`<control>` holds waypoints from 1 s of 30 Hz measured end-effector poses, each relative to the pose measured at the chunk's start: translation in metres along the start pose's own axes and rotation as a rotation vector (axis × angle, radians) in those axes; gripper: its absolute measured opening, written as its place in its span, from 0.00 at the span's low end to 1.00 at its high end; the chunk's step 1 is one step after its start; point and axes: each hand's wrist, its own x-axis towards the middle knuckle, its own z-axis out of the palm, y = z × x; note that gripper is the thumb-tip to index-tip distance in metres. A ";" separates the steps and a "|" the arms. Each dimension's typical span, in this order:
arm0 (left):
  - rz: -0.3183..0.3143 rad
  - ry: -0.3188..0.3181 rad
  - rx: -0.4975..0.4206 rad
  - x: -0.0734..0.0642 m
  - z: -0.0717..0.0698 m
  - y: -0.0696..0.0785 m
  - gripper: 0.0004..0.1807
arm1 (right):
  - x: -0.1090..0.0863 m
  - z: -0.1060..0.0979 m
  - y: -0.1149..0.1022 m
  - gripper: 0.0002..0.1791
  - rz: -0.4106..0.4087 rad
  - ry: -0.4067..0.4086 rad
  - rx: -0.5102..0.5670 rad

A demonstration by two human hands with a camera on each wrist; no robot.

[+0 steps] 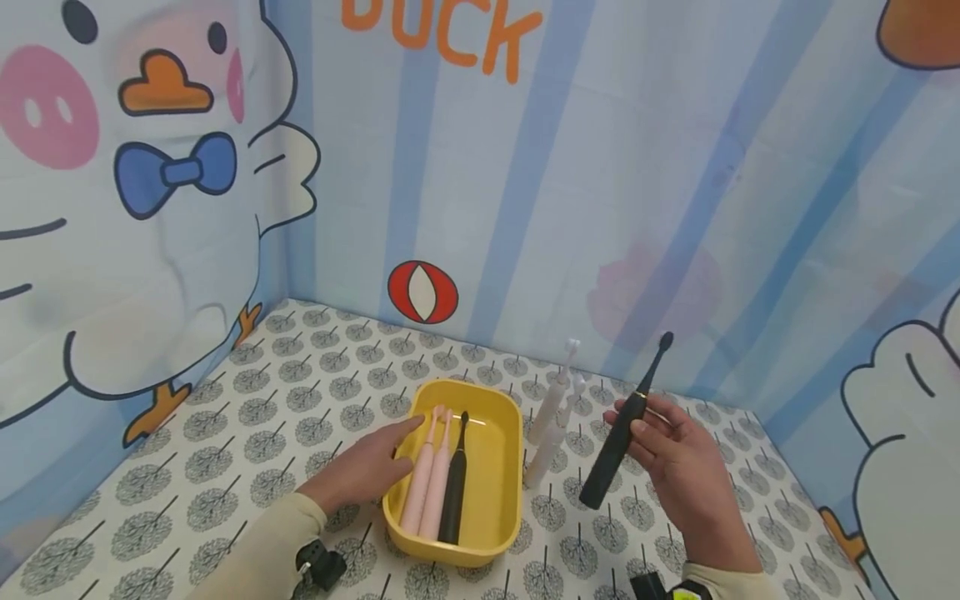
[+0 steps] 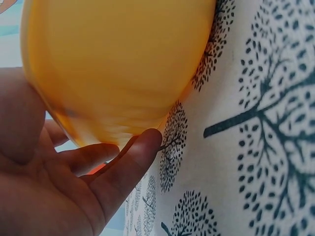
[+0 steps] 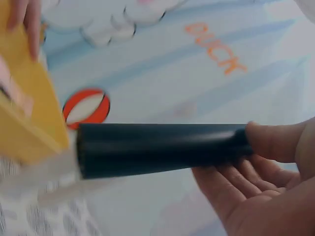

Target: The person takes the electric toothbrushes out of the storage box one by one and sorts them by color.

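My right hand (image 1: 678,450) pinches a black electric toothbrush (image 1: 617,446) by the upper handle. It is held up at a tilt, brush head upward, to the right of a yellow tray (image 1: 495,546). The right wrist view shows the dark handle (image 3: 162,150) between thumb and fingers. My left hand (image 1: 367,467) holds the tray's left rim; in the left wrist view its fingers (image 2: 133,164) lie against the outer wall. Two pink electric toothbrushes (image 1: 422,487) and another black electric toothbrush (image 1: 454,492) lie side by side in the tray's left part.
Two pale, whitish electric toothbrushes (image 1: 546,454) are just right of the tray, between it and my right hand. A tree-patterned cloth (image 1: 300,392) covers the table. Duck-printed curtains (image 1: 480,167) stand behind and at both sides.
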 end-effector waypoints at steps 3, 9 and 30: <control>0.003 0.009 0.003 0.000 -0.001 0.000 0.32 | 0.013 -0.006 0.010 0.32 -0.051 0.173 -0.122; 0.016 0.008 0.000 0.001 -0.001 -0.001 0.32 | 0.036 -0.016 0.044 0.23 -0.086 0.459 -0.381; 0.042 -0.002 -0.004 0.001 0.001 -0.005 0.32 | 0.088 -0.071 0.124 0.24 -0.121 0.527 -0.579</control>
